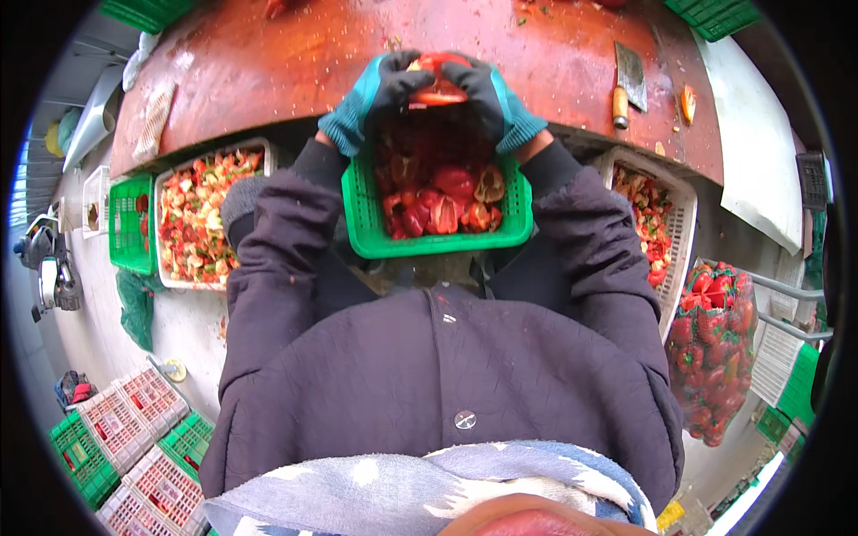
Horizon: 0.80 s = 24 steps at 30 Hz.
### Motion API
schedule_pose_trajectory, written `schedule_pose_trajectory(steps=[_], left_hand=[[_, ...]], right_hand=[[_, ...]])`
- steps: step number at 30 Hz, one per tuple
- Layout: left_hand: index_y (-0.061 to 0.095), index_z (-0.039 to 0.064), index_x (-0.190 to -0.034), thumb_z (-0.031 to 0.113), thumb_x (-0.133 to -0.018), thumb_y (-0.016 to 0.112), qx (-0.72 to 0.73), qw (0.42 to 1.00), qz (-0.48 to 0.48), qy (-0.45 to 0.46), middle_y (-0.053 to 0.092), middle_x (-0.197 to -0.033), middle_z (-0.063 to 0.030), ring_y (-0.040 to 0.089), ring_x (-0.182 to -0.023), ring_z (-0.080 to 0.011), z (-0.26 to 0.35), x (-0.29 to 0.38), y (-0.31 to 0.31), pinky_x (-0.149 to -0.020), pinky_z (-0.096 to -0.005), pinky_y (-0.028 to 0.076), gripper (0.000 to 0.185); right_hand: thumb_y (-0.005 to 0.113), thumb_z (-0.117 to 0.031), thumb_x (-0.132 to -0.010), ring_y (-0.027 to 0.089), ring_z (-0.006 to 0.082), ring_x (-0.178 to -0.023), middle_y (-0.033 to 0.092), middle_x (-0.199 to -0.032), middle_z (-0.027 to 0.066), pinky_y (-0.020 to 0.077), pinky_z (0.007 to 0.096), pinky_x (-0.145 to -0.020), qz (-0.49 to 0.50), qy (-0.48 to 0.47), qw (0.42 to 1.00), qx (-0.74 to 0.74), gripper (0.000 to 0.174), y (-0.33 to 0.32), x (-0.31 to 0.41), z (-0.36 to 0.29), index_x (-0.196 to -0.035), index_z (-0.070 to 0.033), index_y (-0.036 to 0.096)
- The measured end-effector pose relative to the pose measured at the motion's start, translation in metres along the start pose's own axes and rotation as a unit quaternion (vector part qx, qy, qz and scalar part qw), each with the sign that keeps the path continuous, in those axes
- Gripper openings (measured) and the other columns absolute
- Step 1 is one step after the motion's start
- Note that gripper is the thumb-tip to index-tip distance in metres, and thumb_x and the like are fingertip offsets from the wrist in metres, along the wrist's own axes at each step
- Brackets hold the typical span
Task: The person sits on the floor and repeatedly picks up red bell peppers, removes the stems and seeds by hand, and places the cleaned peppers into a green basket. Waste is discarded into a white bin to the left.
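Note:
Both my hands wear teal gloves with dark coated palms. My left hand (pixel 395 84) and my right hand (pixel 479 87) grip red bell pepper pieces (pixel 437 87) between them, above the table's near edge. Whether this is one split pepper or several pieces, I cannot tell. Directly below my hands is a green plastic crate (pixel 439 248) partly filled with cut red bell peppers (pixel 429 208). Some of those show their hollow insides. The crate's far end is in shadow under the table edge.
A cleaver (pixel 630 77) lies on the red-brown table (pixel 268 74), beside an orange pepper piece (pixel 688 104). Pale crates of pepper scraps flank me, left (pixel 201 214) and right (pixel 684 221). A mesh sack of red peppers (pixel 712 355) stands at right. Stacked crates (pixel 134 442) are behind left.

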<state>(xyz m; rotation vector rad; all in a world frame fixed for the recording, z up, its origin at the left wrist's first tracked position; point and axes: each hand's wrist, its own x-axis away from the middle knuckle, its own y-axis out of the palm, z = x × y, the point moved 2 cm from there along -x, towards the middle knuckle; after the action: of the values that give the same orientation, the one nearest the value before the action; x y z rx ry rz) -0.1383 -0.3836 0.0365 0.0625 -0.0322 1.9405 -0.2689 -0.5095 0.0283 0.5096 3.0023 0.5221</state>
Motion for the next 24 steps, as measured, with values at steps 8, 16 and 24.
schedule_pose_trajectory(steps=[8, 16, 24], left_hand=[[0.062, 0.003, -0.118, 0.027, -0.093, 0.061, 0.093, 0.976, 0.195, -0.004, 0.067, -0.087, -0.0043, 0.06, -0.068, -0.0093, 0.025, 0.087, -0.084, -0.053, -0.0213, 0.045, 0.035], [0.053, 0.0, -0.134, 0.042, -0.081, 0.073, -0.635, 0.652, 0.328, -0.252, 0.061, -0.127, -0.0248, 0.058, -0.12, -0.0376, 0.011, 0.245, -0.246, -0.101, -0.0444, 0.047, 0.071], [0.051, 0.011, -0.137, 0.047, -0.084, 0.071, -0.538, 0.726, 0.427, 0.042, 0.058, -0.131, -0.0223, 0.061, -0.113, -0.036, 0.015, -0.061, -0.331, -0.095, -0.0447, 0.05, 0.067]], right_hand=[[0.053, -0.015, -0.099, 0.066, 0.0163, -0.094, 0.066, -0.102, 0.0073, 0.0552, 0.0313, -0.084, -0.061, 0.132, 0.979, -0.142, 0.035, 0.019, 0.006, 0.023, -0.131, -0.002, 0.055], [0.065, -0.045, -0.088, 0.061, 0.0398, -0.108, 0.051, -0.138, 0.0236, 0.0501, 0.0471, -0.092, -0.136, -0.064, 0.815, 0.56, 0.07, 0.022, 0.039, 0.029, -0.143, -0.007, 0.044], [0.059, -0.042, -0.09, 0.066, 0.0374, -0.085, 0.064, -0.103, 0.0181, 0.0519, 0.0496, -0.07, -0.16, -0.031, 0.771, 0.616, 0.054, 0.023, 0.032, 0.024, -0.132, -0.009, 0.049]])
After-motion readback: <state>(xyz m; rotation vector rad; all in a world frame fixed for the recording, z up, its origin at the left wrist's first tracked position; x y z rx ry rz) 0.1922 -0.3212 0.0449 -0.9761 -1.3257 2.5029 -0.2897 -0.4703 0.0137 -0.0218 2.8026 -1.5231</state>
